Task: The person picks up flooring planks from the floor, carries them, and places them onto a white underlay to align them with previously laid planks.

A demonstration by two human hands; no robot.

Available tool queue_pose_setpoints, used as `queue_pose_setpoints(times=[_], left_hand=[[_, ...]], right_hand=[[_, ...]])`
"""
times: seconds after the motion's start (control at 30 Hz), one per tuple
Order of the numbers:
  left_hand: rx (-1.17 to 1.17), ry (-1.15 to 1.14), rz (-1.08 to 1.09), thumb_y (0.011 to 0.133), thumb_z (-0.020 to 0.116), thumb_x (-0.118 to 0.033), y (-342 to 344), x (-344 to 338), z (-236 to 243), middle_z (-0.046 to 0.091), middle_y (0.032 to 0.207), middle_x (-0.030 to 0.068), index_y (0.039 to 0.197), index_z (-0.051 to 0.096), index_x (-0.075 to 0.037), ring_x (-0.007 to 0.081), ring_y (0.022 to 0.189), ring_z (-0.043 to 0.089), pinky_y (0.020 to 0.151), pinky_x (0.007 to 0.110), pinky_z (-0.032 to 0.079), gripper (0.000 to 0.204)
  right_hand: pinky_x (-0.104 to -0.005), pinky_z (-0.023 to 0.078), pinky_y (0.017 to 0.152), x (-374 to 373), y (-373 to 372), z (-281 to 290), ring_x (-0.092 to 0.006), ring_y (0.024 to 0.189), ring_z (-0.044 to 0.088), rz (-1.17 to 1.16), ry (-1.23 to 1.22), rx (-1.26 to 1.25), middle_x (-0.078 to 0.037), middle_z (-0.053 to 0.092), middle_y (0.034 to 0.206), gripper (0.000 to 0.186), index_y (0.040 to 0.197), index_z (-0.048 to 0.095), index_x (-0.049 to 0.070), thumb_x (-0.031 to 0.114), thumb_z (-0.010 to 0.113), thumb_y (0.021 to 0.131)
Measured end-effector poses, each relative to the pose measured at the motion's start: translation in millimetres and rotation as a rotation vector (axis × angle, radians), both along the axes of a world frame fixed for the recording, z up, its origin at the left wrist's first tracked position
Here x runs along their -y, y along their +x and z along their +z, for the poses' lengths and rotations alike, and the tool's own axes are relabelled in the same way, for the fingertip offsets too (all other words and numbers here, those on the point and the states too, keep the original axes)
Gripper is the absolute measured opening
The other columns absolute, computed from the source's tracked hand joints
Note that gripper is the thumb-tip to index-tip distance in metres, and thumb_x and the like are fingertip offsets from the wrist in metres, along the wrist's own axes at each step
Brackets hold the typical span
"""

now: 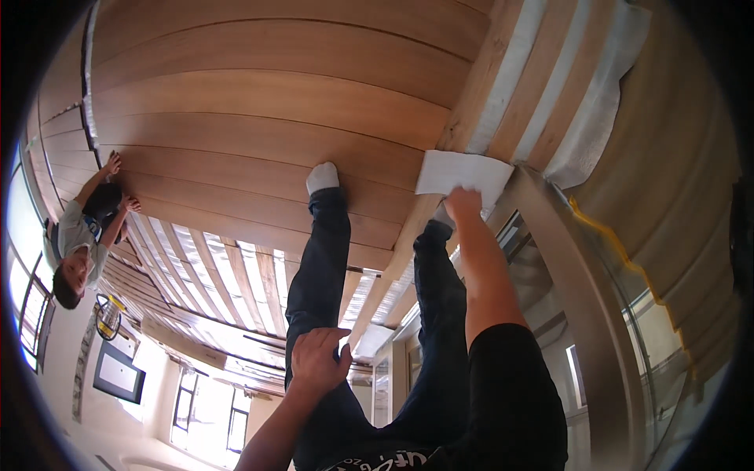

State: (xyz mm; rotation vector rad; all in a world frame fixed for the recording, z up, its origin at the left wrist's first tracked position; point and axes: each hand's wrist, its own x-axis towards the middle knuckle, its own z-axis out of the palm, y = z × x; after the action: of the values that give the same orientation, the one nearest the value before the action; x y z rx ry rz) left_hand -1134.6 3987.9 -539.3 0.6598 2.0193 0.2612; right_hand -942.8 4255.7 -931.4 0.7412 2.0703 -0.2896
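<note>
My right hand (464,204) reaches down at the near edge of a white sheet (450,170), fingers curled against it; the fingertips are hidden. The sheet lies flat at the end of the brown floorboards (275,94), beside my right foot. Over my left thigh rests my left hand (318,359), its thumb apart from the loosely bent fingers and nothing seen in it. Both my legs stretch forward, and the left white sock (322,178) stands on the boards.
Wooden battens (503,71) with silvery sheeting between them run at the upper right. A brown frame (577,259) with glass stands to my right, near a yellow strip (620,243). Another person (86,239) crouches at the left, hands on the boards. More battens (236,275) lie behind my left leg.
</note>
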Motion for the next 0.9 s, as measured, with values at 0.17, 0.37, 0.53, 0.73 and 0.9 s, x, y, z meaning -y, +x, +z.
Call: queue_pose_setpoints(times=[0.17, 0.37, 0.53, 0.73, 0.9], left_hand=[[0.093, -0.020, 0.087, 0.071, 0.069, -0.013, -1.5, -0.3, -5.8, 0.067, 0.087, 0.0058, 0.095, 0.069, -0.011, 0.0237, 0.083, 0.065, 0.073, 0.037, 0.049, 0.024], [0.166, -0.047, 0.112, 0.076, 0.065, -0.016, -25.1, 7.6, -1.0, 0.068, 0.089, 0.0072, 0.099, 0.068, -0.013, 0.0259, 0.084, 0.065, 0.074, 0.039, 0.051, 0.023], [0.298, -0.015, 0.157, 0.078, 0.062, -0.016, -38.6, 18.4, -4.7, 0.069, 0.092, 0.0087, 0.102, 0.068, -0.011, 0.0264, 0.086, 0.066, 0.077, 0.038, 0.052, 0.026], [0.366, -0.080, 0.200, 0.081, 0.062, -0.019, -38.4, 44.8, 4.3, 0.070, 0.100, 0.0113, 0.108, 0.067, -0.012, 0.0253, 0.090, 0.066, 0.084, 0.037, 0.052, 0.028], [0.328, -0.055, 0.215, 0.083, 0.062, -0.019, -41.9, 60.2, 5.9, 0.070, 0.099, 0.0097, 0.109, 0.067, -0.012, 0.0237, 0.091, 0.066, 0.085, 0.038, 0.051, 0.028]], right_hand=[[-0.0457, 0.045, 0.096, -2.9, 26.6, -12.9, -0.0336, 0.111, 0.057, -0.137, -0.151, 0.172, -0.019, 0.061, 0.115, 0.041, 0.119, 0.057, 0.003, 0.029, 0.059, 0.087], [-0.0438, 0.040, 0.101, -36.0, -126.8, -23.2, -0.0387, 0.116, 0.050, -0.486, -0.043, -0.702, -0.023, 0.053, 0.125, 0.049, 0.125, 0.050, -0.004, 0.031, 0.058, 0.092], [-0.0449, 0.042, 0.099, -42.3, -95.8, -66.2, -0.0373, 0.117, 0.051, -0.620, -0.162, -0.431, -0.024, 0.050, 0.130, 0.065, 0.131, 0.045, -0.006, 0.044, 0.059, 0.092], [-0.0380, 0.045, 0.093, -1.4, -130.0, -52.7, -0.0318, 0.107, 0.057, -1.018, -0.406, -0.111, -0.020, 0.060, 0.119, 0.053, 0.120, 0.058, -0.004, 0.040, 0.065, 0.090], [-0.0396, 0.040, 0.101, 11.0, -143.2, -52.1, -0.0307, 0.119, 0.052, -0.966, -0.227, -0.378, -0.019, 0.053, 0.133, 0.067, 0.131, 0.052, -0.001, 0.050, 0.062, 0.089]])
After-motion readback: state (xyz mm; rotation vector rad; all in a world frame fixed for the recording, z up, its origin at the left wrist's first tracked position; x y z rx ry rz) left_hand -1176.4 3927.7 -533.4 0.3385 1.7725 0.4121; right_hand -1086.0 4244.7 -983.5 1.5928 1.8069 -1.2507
